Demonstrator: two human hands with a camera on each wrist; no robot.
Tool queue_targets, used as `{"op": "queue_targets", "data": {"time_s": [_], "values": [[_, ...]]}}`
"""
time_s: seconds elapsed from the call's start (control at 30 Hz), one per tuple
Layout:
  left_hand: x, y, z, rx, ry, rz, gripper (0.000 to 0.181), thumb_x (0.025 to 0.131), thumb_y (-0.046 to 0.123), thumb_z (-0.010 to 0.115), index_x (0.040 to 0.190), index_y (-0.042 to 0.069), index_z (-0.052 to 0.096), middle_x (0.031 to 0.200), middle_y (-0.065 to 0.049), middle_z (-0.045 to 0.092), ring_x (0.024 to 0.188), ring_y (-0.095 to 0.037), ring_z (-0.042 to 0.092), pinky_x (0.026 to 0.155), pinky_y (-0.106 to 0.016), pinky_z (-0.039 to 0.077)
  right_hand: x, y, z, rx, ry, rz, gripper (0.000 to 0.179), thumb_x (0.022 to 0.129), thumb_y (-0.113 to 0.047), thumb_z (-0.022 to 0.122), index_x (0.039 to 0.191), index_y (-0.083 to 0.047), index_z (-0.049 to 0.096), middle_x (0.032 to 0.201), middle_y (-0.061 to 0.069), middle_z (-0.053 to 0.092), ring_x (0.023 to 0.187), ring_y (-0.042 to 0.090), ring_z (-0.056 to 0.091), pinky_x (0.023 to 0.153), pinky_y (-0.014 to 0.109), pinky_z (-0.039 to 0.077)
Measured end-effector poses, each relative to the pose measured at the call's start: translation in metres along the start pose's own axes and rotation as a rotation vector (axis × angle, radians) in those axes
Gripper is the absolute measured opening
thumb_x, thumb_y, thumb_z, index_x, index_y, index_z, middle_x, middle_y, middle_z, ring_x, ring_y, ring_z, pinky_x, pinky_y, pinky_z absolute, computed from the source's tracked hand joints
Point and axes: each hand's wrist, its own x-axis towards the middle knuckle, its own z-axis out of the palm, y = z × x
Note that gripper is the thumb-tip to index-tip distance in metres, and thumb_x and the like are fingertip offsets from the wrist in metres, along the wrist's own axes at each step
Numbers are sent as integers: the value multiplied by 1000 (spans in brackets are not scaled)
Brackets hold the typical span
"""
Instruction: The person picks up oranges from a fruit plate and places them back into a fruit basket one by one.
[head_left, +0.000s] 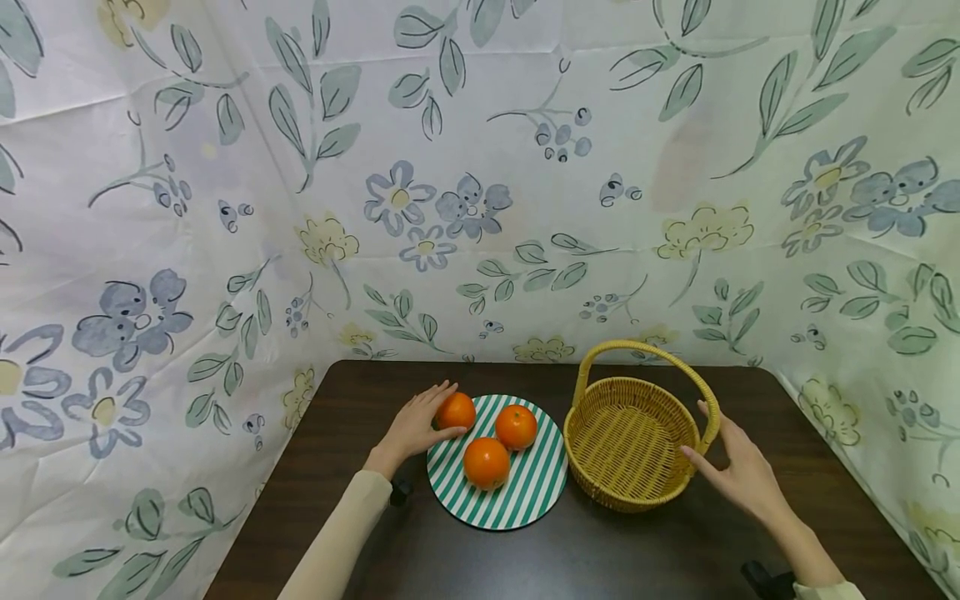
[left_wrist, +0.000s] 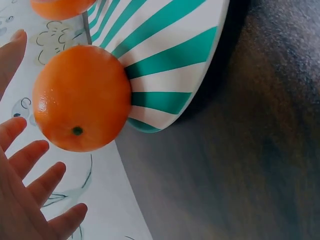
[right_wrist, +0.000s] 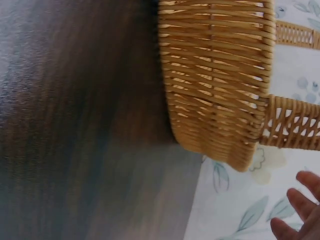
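Note:
Three oranges sit on a round plate (head_left: 534,500) with green and white stripes. My left hand (head_left: 420,423) is at the plate's left side, its fingers and thumb spread around the leftmost orange (head_left: 456,411). Another orange (head_left: 516,427) lies to the right, and a third orange (head_left: 486,463) nearer the front. In the left wrist view the left fingers (left_wrist: 47,182) are parted and hold nothing. Right of the plate stands an empty yellow woven basket (head_left: 630,442) with an arched handle (head_left: 648,346). At its right side my right hand (head_left: 742,475) is spread, thumb and fingers near the handle's base.
The dark brown table (head_left: 480,571) carries the plate and basket side by side. A floral cloth (head_left: 465,167) hangs behind and along the sides of the table. Dark straps show at both wrists.

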Motion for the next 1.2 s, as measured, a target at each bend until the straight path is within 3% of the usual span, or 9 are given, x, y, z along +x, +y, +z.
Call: {"op": "queue_targets", "data": {"time_s": [0.27,0.5,0.73,1.2], "values": [[0,-4,5,-15,-13,-13,85,78,63,59,147,26,27,152,-1,27,138,-26,28,111,-51,22,-7,7,6,8,-38,27,82,79,-28,73,147,-26,27,140,24,39,121,49,38,86,64,33],[3,-6,9,-54,35,22,84,77,57,65,146,22,32,150,-4,32,134,-29,34,105,-54,31,-12,12,13,-1,-62,23,79,81,-29,72,147,-19,29,143,24,34,121,52,35,83,68,31],[5,-7,16,-76,30,28,84,77,54,67,146,22,31,150,-3,32,133,-29,36,104,-53,33,-17,13,19,-2,-78,29,74,81,-30,71,144,-13,35,144,21,34,123,50,34,84,68,31],[9,-10,22,-171,7,-27,86,77,48,70,147,24,28,151,0,28,135,-25,33,105,-50,33,-22,21,25,-34,-113,31,75,80,-33,72,143,-14,36,152,10,24,125,50,33,85,67,32]]}}
